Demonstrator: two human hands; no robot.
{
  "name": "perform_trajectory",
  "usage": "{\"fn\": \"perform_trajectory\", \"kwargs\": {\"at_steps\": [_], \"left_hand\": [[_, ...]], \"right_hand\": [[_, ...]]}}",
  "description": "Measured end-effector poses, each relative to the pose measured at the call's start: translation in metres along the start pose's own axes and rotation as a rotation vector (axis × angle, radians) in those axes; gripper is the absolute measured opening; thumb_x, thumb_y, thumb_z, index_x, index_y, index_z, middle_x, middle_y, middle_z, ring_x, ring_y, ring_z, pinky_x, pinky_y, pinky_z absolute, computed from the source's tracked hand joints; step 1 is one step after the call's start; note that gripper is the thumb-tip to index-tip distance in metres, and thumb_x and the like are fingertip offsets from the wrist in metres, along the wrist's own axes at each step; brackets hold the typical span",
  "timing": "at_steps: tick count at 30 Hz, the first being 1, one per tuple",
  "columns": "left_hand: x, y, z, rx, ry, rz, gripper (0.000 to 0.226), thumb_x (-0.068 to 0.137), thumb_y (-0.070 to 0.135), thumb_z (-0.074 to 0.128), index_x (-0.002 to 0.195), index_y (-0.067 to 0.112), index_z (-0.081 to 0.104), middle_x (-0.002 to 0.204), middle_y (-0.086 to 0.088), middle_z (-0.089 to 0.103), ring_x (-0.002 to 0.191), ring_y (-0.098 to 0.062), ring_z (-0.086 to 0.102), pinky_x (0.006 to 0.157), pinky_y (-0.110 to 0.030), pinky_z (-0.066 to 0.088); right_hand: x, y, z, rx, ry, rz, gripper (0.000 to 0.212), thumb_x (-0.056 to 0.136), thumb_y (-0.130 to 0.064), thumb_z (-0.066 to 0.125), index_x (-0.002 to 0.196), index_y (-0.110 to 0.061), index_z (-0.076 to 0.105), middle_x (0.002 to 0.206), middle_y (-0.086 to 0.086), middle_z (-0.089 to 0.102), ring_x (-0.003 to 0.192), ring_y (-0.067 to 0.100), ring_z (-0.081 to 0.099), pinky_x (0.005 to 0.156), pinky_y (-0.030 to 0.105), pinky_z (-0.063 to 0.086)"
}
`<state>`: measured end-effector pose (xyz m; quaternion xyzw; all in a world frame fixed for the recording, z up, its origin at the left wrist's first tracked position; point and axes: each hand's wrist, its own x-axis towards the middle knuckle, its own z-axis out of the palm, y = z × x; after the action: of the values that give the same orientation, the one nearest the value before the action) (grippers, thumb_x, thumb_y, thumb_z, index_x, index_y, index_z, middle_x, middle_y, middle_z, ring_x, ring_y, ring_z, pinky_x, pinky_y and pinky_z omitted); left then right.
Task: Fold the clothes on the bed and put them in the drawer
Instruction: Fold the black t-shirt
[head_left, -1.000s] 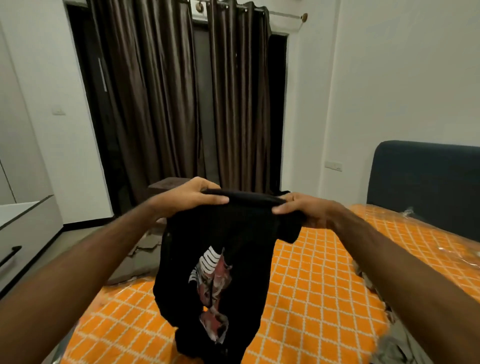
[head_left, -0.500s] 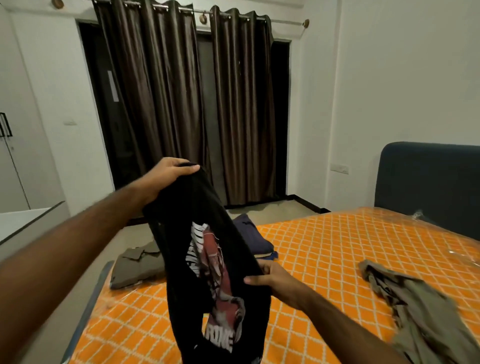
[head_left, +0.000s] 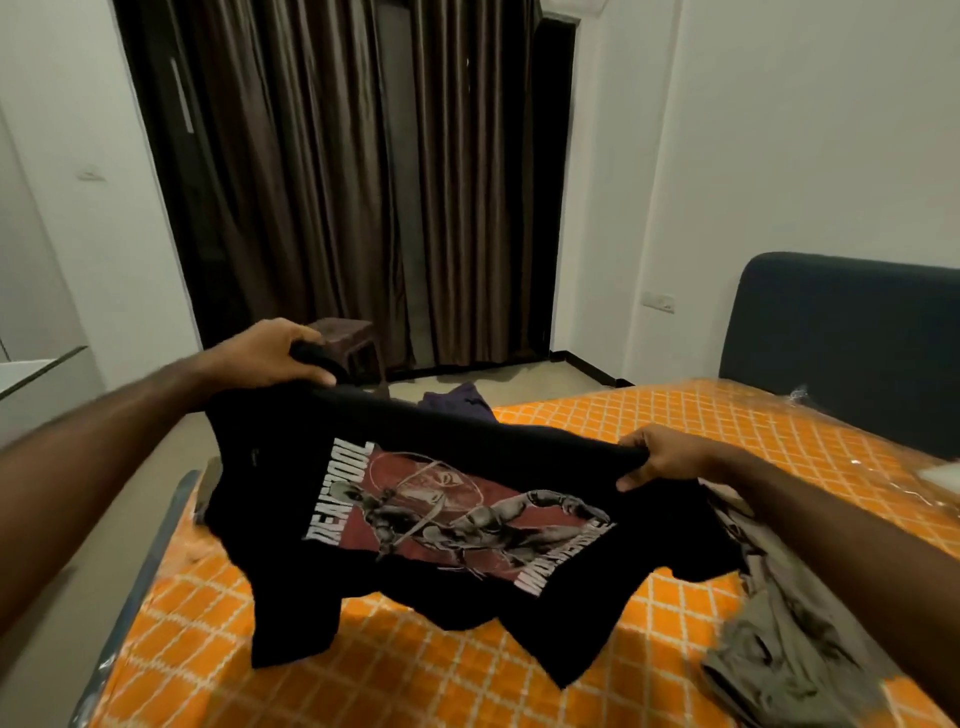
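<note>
Two hands, left (head_left: 270, 353) and right (head_left: 662, 457), pinch one black shirt (head_left: 415, 519) over the bed (head_left: 415, 686); two more garments: olive (head_left: 779, 649), purple (head_left: 460, 402).

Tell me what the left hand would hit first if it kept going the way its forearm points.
The left hand, gripping the black shirt, points toward the far curtains. The brown stool just beyond it is probably first, though depth is unclear from this single view.

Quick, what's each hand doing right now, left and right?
Left hand: closed, gripping one end of the black Deadpool T-shirt.
Right hand: closed, gripping the other end of the same shirt.
</note>
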<state>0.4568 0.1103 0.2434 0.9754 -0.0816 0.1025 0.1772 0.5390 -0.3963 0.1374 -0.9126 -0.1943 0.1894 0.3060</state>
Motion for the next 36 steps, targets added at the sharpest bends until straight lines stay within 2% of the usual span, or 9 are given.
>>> {"fn": "perform_trajectory", "kwargs": {"at_steps": [5,8,12,14,18,21,23,31,36], "left_hand": [[0.021,-0.022,0.035,0.259,0.554,-0.158,0.022,0.093,0.049,0.062,0.096,0.028,0.064,0.084,0.0,0.066,0.082,-0.025,0.064,0.068,-0.036,0.048],[0.041,-0.019,0.045,0.34,0.635,-0.3,0.027,0.095,0.044,0.06,0.106,0.02,0.069,0.09,-0.015,0.068,0.098,-0.037,0.06,0.084,-0.046,0.045],[0.068,-0.026,0.032,0.481,0.569,-0.324,0.028,0.097,0.043,0.057,0.097,0.017,0.066,0.088,-0.015,0.068,0.088,-0.038,0.063,0.078,-0.045,0.053],[0.091,-0.025,0.027,0.323,0.505,-0.341,0.023,0.101,0.035,0.052,0.099,0.013,0.058,0.096,-0.013,0.068,0.081,-0.039,0.066,0.071,-0.045,0.054],[0.139,-0.017,0.024,-0.498,0.554,-0.41,0.007,0.104,0.015,0.043,0.11,0.016,0.045,0.121,-0.006,0.062,0.072,-0.032,0.069,0.063,-0.047,0.061],[0.156,-0.012,0.017,-0.559,0.646,-0.312,0.017,0.105,0.022,0.05,0.115,0.009,0.048,0.112,-0.012,0.058,0.09,-0.021,0.058,0.052,-0.016,0.05],[0.161,-0.013,0.015,-0.568,0.681,-0.219,0.019,0.104,0.025,0.052,0.115,0.01,0.049,0.107,-0.008,0.057,0.094,-0.017,0.056,0.062,-0.016,0.05],[0.076,-0.062,0.071,-0.339,0.37,-0.037,0.028,0.088,0.02,0.076,0.098,0.007,0.053,0.094,-0.015,0.064,0.087,-0.026,0.064,0.074,-0.043,0.054],[-0.028,-0.108,0.157,-0.008,-0.21,0.029,0.026,0.077,0.03,0.085,0.094,0.028,0.065,0.09,0.008,0.065,0.082,-0.003,0.062,0.073,-0.033,0.05]], "right_hand": [[0.031,-0.012,-0.024,-0.195,0.044,0.146,0.026,0.089,-0.036,0.075,0.105,-0.015,0.075,0.099,0.004,0.077,0.087,0.019,0.073,0.088,0.035,0.057],[0.055,-0.014,-0.043,-0.338,0.182,0.183,0.036,0.089,-0.038,0.074,0.115,-0.012,0.072,0.107,0.005,0.071,0.095,0.021,0.066,0.09,0.035,0.052],[0.075,-0.011,-0.074,-0.377,0.41,0.241,0.033,0.098,-0.04,0.062,0.114,-0.012,0.072,0.102,0.01,0.067,0.086,0.025,0.057,0.076,0.03,0.041],[0.087,-0.008,-0.092,-0.328,0.52,0.269,0.027,0.1,-0.037,0.058,0.109,-0.015,0.071,0.091,0.009,0.066,0.076,0.027,0.059,0.07,0.034,0.047],[0.116,-0.01,-0.124,-0.038,0.785,0.227,0.03,0.092,-0.005,0.048,0.104,-0.015,0.073,0.099,0.017,0.072,0.087,0.037,0.07,0.084,0.045,0.06],[0.124,-0.018,-0.14,0.179,0.997,0.142,0.046,0.089,0.007,0.04,0.12,-0.008,0.071,0.12,0.021,0.068,0.112,0.04,0.062,0.095,0.043,0.051],[0.122,-0.02,-0.143,0.248,1.035,0.046,0.047,0.089,0.011,0.039,0.119,-0.007,0.07,0.118,0.018,0.069,0.112,0.037,0.063,0.098,0.043,0.052],[0.052,0.027,-0.089,0.136,0.398,-0.108,0.032,0.097,0.006,0.053,0.109,-0.014,0.075,0.1,0.014,0.073,0.09,0.023,0.069,0.072,0.013,0.053],[0.039,0.091,0.015,-0.148,-0.025,0.066,0.03,0.08,0.009,0.065,0.103,-0.007,0.075,0.1,0.018,0.072,0.09,0.028,0.067,0.076,0.036,0.054]]}}
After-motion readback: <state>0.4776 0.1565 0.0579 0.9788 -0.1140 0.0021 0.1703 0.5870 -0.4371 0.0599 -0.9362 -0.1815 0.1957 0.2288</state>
